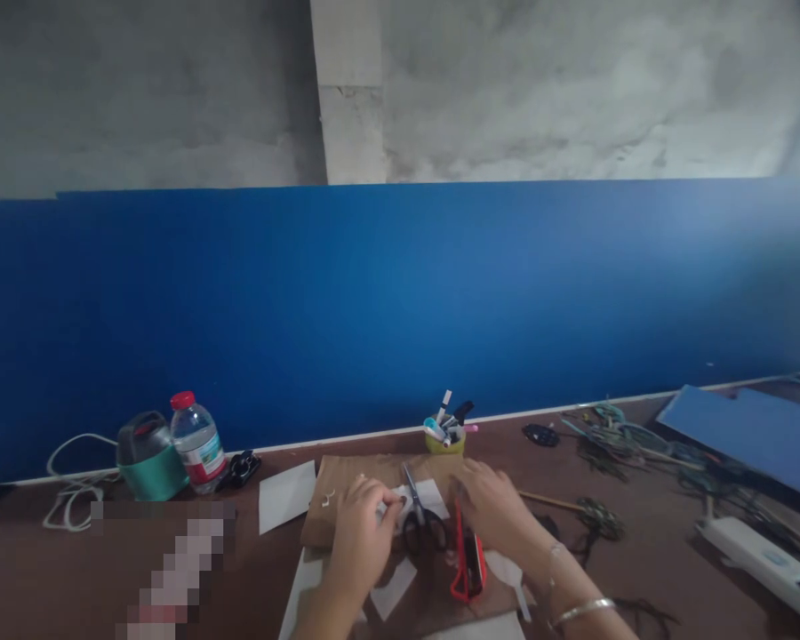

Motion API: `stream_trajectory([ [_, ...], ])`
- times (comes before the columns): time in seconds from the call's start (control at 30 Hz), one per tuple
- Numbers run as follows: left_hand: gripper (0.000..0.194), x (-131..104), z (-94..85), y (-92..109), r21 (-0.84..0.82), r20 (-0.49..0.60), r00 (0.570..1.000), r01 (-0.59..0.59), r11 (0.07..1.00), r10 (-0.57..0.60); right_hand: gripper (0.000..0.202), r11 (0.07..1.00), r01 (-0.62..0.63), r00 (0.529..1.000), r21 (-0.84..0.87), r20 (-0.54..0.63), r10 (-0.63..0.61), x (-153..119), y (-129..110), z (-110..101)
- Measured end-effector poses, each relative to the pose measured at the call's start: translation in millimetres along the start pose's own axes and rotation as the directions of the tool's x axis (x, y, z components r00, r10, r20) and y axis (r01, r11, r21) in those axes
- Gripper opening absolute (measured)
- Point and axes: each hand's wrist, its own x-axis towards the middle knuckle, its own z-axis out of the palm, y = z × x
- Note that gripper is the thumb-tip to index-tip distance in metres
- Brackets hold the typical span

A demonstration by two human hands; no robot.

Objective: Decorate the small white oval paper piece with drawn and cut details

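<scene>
Beside scissors [420, 514], left fingers [396, 504] pinch closed, hold unclear; right fingers [460, 489]: cannot tell.

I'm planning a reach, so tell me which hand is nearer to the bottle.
Left. The left hand is right of the bottle, with a white sheet between; the right hand is farther right, beyond the scissors.

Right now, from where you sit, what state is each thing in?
Bottle: upright, red cap on
Pen cup: upright, holding pens
Scissors: lying down, blades apparently closed
White cable: loosely looped
Left hand: fingers bunched, contents unclear
Right hand: at the red-framed object, grip unclear
</scene>
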Motion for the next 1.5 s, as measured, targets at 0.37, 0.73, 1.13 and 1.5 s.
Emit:
stream_trajectory([
  [0.37, 0.012, 1, 10.7, -12, -0.162, -0.141, 0.990, -0.016, 0.987, -0.007, 0.043, 0.947, -0.220, 0.974, -0.234, 0.001, 0.226, -18, 93, 48],
  [0.73, 0.014, -1, 12.2, -21, -0.012, -0.201, 0.971, -0.134, 0.991, 0.129, 0.020, 0.521, -0.147, 0.978, 0.841, 0.044, 0.206, -5, 10, 22],
  [1.13, 0.014, -4, 7.8, -14, 0.042, -0.223, 0.958, -0.177, 0.983, 0.182, 0.017, 0.423, -0.150, 0.964, 0.894, 0.037, 0.263, -13, -24, 45],
  [1.5, 0.013, -4, 7.6, -13, 0.064, -0.230, 0.951, -0.197, 0.978, 0.206, 0.014, 0.463, -0.145, 0.970, 0.875, 0.032, 0.243, -13, -19, 57],
])
